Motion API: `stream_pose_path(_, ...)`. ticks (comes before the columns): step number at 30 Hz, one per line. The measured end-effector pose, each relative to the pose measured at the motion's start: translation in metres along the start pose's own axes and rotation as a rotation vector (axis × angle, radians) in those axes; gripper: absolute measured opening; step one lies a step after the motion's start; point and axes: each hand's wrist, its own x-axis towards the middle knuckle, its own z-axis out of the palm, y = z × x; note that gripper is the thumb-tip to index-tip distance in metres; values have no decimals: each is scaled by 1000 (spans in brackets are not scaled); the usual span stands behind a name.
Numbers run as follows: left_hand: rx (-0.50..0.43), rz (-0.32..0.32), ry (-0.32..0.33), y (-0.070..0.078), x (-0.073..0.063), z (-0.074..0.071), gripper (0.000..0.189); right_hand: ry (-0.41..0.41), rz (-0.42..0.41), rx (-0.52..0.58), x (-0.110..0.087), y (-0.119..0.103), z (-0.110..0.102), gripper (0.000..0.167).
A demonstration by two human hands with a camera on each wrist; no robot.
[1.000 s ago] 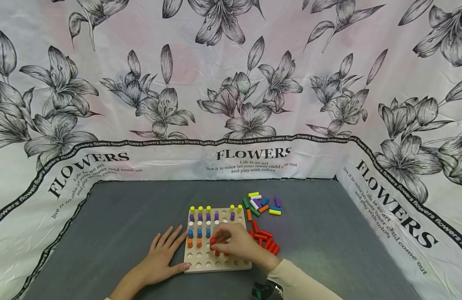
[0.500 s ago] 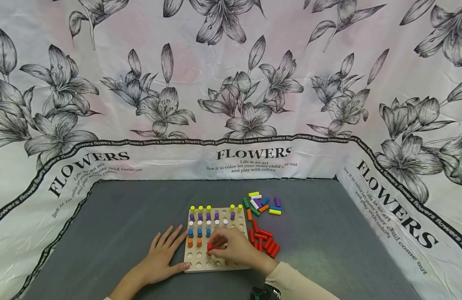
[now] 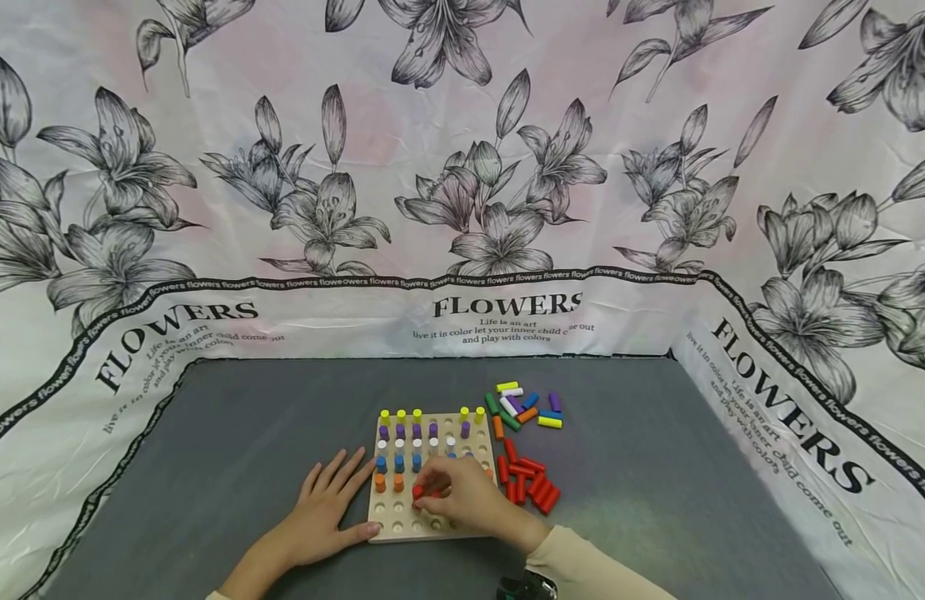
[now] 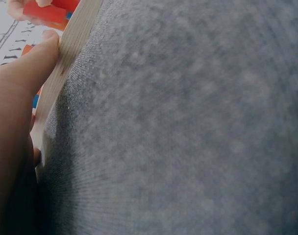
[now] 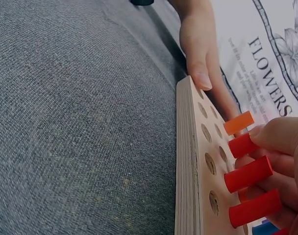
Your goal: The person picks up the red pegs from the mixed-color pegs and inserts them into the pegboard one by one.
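A wooden pegboard [image 3: 388,516] lies on the grey table, with yellow, purple, white, blue and orange pegs standing in rows. My right hand [image 3: 466,496] pinches a red peg [image 5: 241,146] between thumb and finger, its lower end right at a hole. Two more red pegs [image 5: 248,175] stand in the same row, beneath the hand. Next to the held one, an orange peg [image 5: 238,123] stands in the row behind. My left hand [image 3: 323,512] lies spread at the board's left side, its thumb on the near left corner. The right hand covers part of the board in the head view.
Loose red pegs [image 3: 533,479] lie in a pile right of the board. Behind them is a mixed heap of coloured pegs, among them a green peg [image 3: 492,404] and a yellow peg [image 3: 550,422]. A flower-printed cloth [image 3: 342,321] surrounds the table [image 3: 657,467].
My right hand has moved slightly left and down with the red peg, bringing it to a hole left of the other red pegs. My left hand has stayed in place.
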Motion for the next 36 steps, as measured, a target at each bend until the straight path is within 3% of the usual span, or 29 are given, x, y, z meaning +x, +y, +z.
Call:
stream_pose_path(14, 15, 5, 0, 2, 0, -3, 86, 7, -1, -104, 1, -2, 3, 13)
stream_pose_path(22, -1, 39, 56, 2, -1, -1, 84, 7, -9, -145, 0, -2, 4, 13)
stream_pose_path(36, 5, 45, 71, -4, 0, 5, 84, -3, -14, -130, -1, -2, 4, 13)
